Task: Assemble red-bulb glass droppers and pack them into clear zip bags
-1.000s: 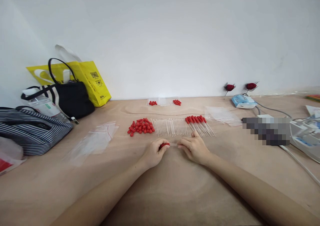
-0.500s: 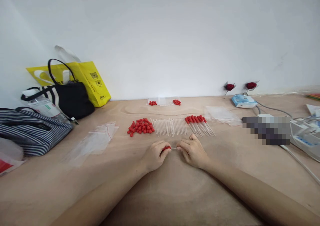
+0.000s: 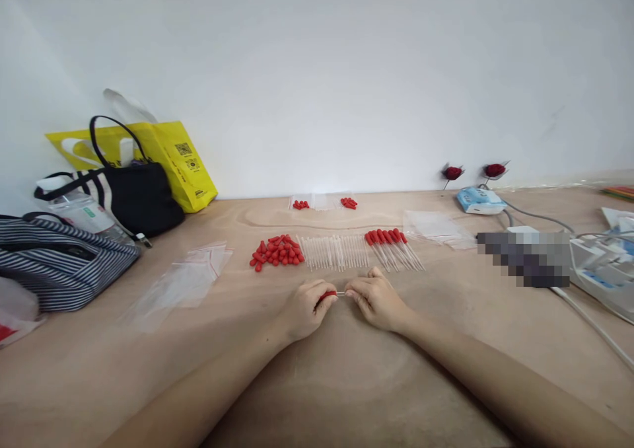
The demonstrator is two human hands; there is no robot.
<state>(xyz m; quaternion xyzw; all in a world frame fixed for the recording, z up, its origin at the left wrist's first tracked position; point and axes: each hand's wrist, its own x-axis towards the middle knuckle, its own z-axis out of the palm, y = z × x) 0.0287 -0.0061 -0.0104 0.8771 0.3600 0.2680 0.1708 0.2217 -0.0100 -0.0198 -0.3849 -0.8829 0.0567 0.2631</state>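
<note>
Between the fingertips of my left hand is a red rubber dropper bulb, largely covered by the fingers. A thin clear dropper tube runs from the bulb's end into the pinched fingers of my right hand. How deep the tube sits in the bulb is hidden. Beyond my left hand lies a pile of loose red bulbs. Beside it is a row of clear tubes. Several droppers with red bulbs on their tubes lie to the right of that row.
Clear zip bags lie at left, and more bags at right. Bagged red bulbs and tubes rest by the wall. Striped, black and yellow bags stand far left. A blue packet and cables are right.
My right hand has come slightly closer to my left, so less of the tube shows between them. The whole view has shifted a little.
</note>
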